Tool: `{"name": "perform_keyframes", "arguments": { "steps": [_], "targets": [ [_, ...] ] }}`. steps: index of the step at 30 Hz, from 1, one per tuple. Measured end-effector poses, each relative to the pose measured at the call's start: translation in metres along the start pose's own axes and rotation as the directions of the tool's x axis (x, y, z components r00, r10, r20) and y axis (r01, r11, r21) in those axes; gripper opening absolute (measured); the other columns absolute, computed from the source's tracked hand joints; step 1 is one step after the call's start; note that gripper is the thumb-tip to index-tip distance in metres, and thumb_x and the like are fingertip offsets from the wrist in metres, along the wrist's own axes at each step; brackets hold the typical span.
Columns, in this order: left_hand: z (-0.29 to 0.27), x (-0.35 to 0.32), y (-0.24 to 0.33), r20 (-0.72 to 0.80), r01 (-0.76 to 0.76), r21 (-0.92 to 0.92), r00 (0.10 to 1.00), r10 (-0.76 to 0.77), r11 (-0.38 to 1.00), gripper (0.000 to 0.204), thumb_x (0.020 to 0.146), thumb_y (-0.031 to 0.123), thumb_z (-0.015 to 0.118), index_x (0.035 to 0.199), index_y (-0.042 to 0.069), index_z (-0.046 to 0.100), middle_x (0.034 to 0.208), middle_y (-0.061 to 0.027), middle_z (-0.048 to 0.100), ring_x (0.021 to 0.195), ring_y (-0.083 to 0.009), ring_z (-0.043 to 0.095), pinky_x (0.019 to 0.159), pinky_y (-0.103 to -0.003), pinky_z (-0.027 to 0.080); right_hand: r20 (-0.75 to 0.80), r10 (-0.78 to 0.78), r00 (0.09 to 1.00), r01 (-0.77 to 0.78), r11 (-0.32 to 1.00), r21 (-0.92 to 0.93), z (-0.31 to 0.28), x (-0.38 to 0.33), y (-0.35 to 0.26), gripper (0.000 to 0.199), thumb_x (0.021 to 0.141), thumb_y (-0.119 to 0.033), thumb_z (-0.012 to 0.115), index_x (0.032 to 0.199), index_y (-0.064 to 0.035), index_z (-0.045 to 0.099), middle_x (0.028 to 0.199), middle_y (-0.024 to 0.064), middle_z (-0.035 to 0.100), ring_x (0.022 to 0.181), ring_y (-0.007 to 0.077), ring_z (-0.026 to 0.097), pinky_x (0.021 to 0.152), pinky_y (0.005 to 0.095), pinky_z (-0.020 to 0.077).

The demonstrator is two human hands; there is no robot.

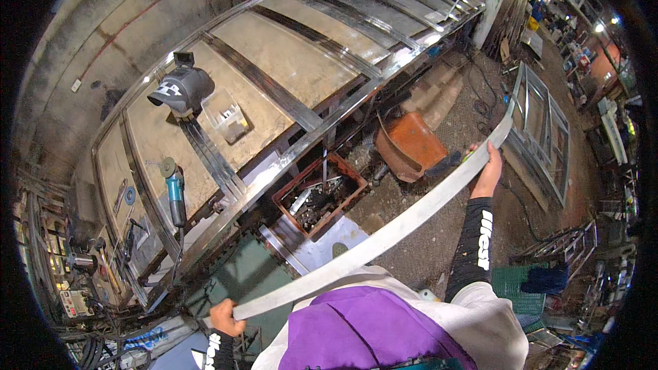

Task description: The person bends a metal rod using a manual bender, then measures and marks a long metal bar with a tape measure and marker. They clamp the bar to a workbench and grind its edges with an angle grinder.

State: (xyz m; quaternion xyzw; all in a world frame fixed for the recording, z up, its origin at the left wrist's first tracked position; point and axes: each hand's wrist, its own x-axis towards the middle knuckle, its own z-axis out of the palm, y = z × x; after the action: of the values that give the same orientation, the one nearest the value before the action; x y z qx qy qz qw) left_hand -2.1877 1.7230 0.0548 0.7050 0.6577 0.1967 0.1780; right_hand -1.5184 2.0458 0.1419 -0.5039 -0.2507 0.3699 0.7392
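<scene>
We are holding a long flat metal strip (pixel 384 236) that is running from the lower left of the frame up to the right of centre. Our left hand (pixel 225 317) is clenching its near end, and our right hand (pixel 488 171), arm stretched out, is closing its grip around the far part. The strip is sagging a little between them, hanging over the dirt floor (pixel 439 233) and a red crate of scrap (pixel 319 192). To carry it well, we judge we should be keeping both grips firm and level and swinging the free tip clear of the big steel frame tabletop (pixel 288 62), where a blue angle grinder (pixel 175 192) and a welding helmet (pixel 181 89) are lying.
</scene>
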Motion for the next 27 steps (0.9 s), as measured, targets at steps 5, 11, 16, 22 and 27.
{"name": "perform_keyframes", "arguments": {
  "steps": [5, 11, 16, 22, 27],
  "targets": [
    [0.068, -0.019, -0.009, -0.013, 0.125, -0.135, 0.992, -0.128, 0.983, 0.027, 0.062, 0.021, 0.069, 0.082, 0.003, 0.061, 0.073, -0.0202, 0.062, 0.07, -0.0433, 0.064, 0.064, -0.047, 0.051, 0.143, -0.246, 0.959, 0.265, 0.955, -0.13, 0.049, 0.0, -0.046, 0.036, 0.1, -0.032, 0.056, 0.096, 0.0024, 0.063, 0.087, 0.0145, 0.07, 0.073, 0.0221, 0.068, 0.069, 0.0327, 0.0542],
    [0.118, -0.024, -0.025, -0.049, 0.211, -0.208, 0.973, -0.226, 0.955, 0.034, 0.06, 0.018, 0.073, 0.087, 0.002, 0.061, 0.077, -0.0232, 0.064, 0.076, -0.0448, 0.066, 0.067, -0.047, 0.052, 0.239, -0.403, 0.883, 0.446, 0.88, -0.164, 0.109, -0.024, -0.09, 0.035, 0.099, -0.032, 0.056, 0.092, 0.0002, 0.067, 0.082, 0.0091, 0.07, 0.068, 0.0146, 0.064, 0.068, 0.0274, 0.0503],
    [0.171, -0.058, -0.071, -0.043, 0.31, -0.225, 0.944, -0.327, 0.924, 0.061, 0.058, 0.044, 0.089, 0.096, 0.005, 0.062, 0.082, -0.0235, 0.067, 0.083, -0.0433, 0.069, 0.072, -0.049, 0.053, 0.369, -0.415, 0.832, 0.461, 0.886, -0.043, 0.164, -0.053, -0.118, 0.03, 0.099, -0.028, 0.057, 0.093, -0.0001, 0.066, 0.08, 0.0062, 0.069, 0.069, 0.0129, 0.064, 0.068, 0.0264, 0.0505],
    [0.204, -0.054, -0.086, -0.02, 0.433, -0.162, 0.897, -0.441, 0.887, 0.056, 0.064, 0.044, 0.084, 0.099, 0.007, 0.062, 0.084, -0.0231, 0.068, 0.084, -0.0435, 0.069, 0.073, -0.05, 0.052, 0.469, -0.417, 0.779, 0.443, 0.895, 0.061, 0.222, -0.055, -0.112, 0.023, 0.096, -0.02, 0.061, 0.09, 0.0021, 0.066, 0.077, -0.0005, 0.062, 0.07, 0.008, 0.055, 0.063, 0.0257, 0.042],
    [0.227, -0.029, -0.085, -0.006, 0.486, -0.138, 0.871, -0.492, 0.863, 0.049, 0.069, 0.042, 0.079, 0.1, 0.009, 0.063, 0.084, -0.0223, 0.069, 0.084, -0.0437, 0.068, 0.073, -0.051, 0.051, 0.485, -0.403, 0.776, 0.422, 0.904, 0.076, 0.253, -0.025, -0.094, 0.022, 0.096, -0.02, 0.062, 0.089, 0.0007, 0.066, 0.077, -0.0003, 0.063, 0.07, 0.0081, 0.056, 0.063, 0.0258, 0.043]
  ]
}}
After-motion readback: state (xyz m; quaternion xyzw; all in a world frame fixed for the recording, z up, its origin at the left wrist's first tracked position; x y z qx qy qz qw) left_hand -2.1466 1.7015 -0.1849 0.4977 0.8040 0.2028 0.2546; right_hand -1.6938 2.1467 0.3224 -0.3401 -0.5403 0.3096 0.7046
